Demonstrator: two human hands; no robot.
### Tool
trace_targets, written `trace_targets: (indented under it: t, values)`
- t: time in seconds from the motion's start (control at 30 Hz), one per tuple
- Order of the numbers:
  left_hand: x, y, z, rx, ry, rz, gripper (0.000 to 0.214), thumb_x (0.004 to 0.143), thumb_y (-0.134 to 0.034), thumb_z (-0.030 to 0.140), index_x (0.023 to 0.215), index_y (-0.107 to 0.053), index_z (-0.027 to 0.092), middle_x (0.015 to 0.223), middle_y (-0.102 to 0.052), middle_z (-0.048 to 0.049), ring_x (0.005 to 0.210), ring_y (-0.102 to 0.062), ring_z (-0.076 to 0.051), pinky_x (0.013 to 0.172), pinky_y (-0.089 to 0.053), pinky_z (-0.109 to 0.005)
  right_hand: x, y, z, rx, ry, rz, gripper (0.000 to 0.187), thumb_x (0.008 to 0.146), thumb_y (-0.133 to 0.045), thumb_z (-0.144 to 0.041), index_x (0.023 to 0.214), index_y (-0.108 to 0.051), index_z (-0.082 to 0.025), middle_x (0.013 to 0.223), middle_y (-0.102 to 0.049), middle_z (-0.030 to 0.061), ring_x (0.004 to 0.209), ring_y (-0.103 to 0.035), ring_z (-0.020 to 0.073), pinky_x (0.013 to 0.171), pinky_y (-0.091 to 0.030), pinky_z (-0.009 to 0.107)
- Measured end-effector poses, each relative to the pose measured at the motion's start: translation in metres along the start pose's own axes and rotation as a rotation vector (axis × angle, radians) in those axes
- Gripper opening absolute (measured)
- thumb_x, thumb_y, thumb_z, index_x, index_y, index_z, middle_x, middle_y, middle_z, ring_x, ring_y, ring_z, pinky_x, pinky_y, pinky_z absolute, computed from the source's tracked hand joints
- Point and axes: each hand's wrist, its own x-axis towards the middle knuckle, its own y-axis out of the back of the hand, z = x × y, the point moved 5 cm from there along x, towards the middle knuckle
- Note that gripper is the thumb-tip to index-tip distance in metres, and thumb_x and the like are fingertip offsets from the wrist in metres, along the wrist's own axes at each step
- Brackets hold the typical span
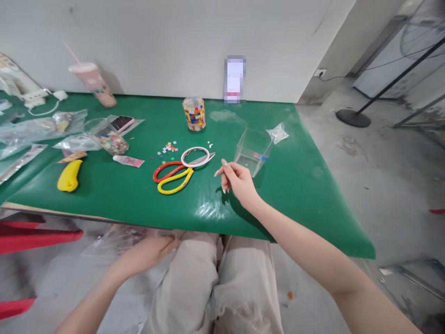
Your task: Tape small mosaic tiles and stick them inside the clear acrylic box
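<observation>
My right hand [239, 183] hovers over the table front, fingers loosely bent and apart, with nothing visible in them. Just behind it stands a clear square cup [255, 144] with a few blue and red tiles on it. Below the table edge, by my lap, is my left hand [156, 250]; its fingertips are hidden, and clear plastic lies beside it. Scissors [175, 181] with one red and one yellow handle lie left of my right hand, a white tape roll [195, 157] resting over their blades. Small loose tiles [169, 147] are scattered behind them.
A mosaic-covered cup [194, 116] stands farther back, near a phone [234, 80] against the wall. Leftward are a glue tube [128, 161], a yellow cutter [69, 176], a clear cup of tiles [111, 139], plastic bags [41, 127] and a pink drink cup [93, 83]. A crumpled wrapper [278, 133] lies right.
</observation>
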Motion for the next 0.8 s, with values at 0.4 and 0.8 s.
trace_targets:
  t: [0.4, 0.8]
  values:
    - [0.113, 0.150, 0.100, 0.370, -0.064, 0.653, 0.033, 0.099, -0.064, 0.041, 0.119, -0.065, 0.014, 0.114, -0.069, -0.0090, 0.102, -0.068, -0.023, 0.091, -0.057, -0.044, 0.009, 0.008, 0.019, -0.157, -0.014, -0.021, 0.033, 0.102, -0.060, -0.045, 0.093, -0.065, -0.013, 0.067, -0.059, -0.0058, 0.049, -0.052, 0.0064, 0.050, -0.049, 0.021]
    - [0.152, 0.143, 0.077, 0.355, -0.234, 0.486, 0.029, 0.100, -0.065, 0.033, 0.121, -0.063, 0.015, 0.108, -0.069, -0.0061, 0.088, -0.069, -0.018, 0.078, -0.061, -0.036, 0.036, 0.027, 0.021, -0.204, -0.049, 0.045, 0.038, 0.101, -0.057, -0.050, 0.105, -0.067, -0.014, 0.057, -0.054, -0.0081, 0.044, -0.052, 0.0073, 0.048, -0.049, 0.021]
